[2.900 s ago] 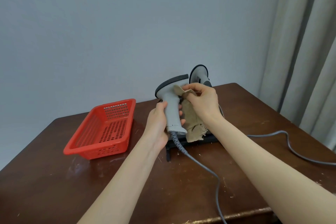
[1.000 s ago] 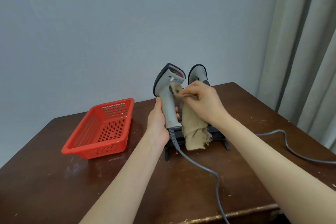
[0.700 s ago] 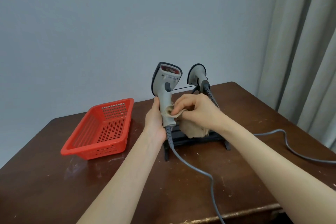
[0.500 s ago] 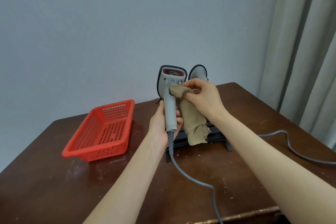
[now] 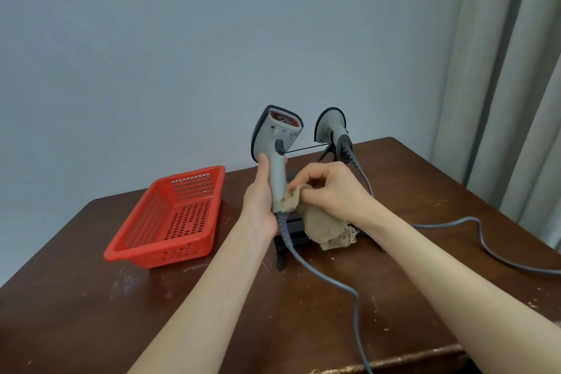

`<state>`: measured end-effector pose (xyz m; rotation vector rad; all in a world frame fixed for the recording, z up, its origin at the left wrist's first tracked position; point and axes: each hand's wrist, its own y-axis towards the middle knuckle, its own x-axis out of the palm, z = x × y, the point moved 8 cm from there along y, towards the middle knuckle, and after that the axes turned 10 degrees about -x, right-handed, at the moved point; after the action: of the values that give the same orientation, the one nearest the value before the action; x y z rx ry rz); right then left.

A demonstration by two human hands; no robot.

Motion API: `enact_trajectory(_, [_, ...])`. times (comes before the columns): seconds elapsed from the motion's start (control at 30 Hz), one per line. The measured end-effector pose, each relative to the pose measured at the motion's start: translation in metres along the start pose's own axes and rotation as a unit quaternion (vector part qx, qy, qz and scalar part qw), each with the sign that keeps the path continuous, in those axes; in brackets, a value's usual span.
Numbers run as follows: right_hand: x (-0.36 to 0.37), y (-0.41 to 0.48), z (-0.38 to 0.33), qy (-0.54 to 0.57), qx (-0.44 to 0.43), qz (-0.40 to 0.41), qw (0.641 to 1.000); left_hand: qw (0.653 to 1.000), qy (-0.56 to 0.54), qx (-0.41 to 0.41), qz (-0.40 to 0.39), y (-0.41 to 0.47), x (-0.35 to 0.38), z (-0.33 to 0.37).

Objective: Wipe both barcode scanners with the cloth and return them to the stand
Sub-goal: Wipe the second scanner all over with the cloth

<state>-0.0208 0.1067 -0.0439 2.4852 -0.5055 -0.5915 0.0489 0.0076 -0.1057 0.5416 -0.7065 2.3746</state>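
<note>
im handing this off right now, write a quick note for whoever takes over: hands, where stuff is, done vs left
Left hand: gripping the handle of the grey corded barcode scanner, held upright above the table.
Right hand: pinching the tan frayed cloth against the lower handle of that scanner.
Second grey scanner: seated on the black wire stand behind the hands.
Red perforated plastic basket: on the brown wooden table, left of the stand.
Done: nothing confirmed finished.
Left: finish this wipe, return it to the stand; whether the second scanner is wiped cannot be told.

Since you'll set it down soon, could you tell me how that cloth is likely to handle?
The cloth probably stays floppy: it sags below the right hand. Its frayed edge might snag on the stand.
</note>
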Motion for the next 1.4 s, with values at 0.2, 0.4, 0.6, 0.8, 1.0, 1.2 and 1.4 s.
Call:
enact_trajectory(0.2, [0.010,0.001,-0.007,-0.032,0.010,-0.061,0.998,0.998,0.051,-0.014,-0.032,-0.004,0.007,-0.014])
enact_trajectory(0.4, [-0.042,0.000,-0.003,-0.175,0.026,0.065,0.982,0.999,-0.005,0.019,-0.044,-0.016,-0.006,0.000])
enact_trajectory(0.6, [-0.078,0.002,-0.025,-0.133,-0.023,0.259,0.956,0.999,-0.008,0.007,-0.046,-0.026,-0.006,-0.017])
enact_trajectory(0.8, [-0.038,0.004,-0.048,-0.205,-0.153,0.189,0.948,0.998,0.026,0.025,-0.045,-0.029,0.003,-0.041])
enact_trajectory(1.0, [-0.007,-0.004,-0.047,-0.281,-0.196,0.085,0.936,0.998,0.014,0.063,-0.018,-0.034,0.004,-0.049])
enact_trajectory(1.2, [-0.017,-0.003,-0.040,-0.323,-0.166,0.094,0.927,0.997,0.002,0.073,0.004,-0.038,0.006,-0.053])
enact_trajectory(1.4, [-0.024,-0.008,-0.040,-0.315,-0.130,0.131,0.931,0.997,0.014,0.078,0.004,-0.036,0.007,-0.057])
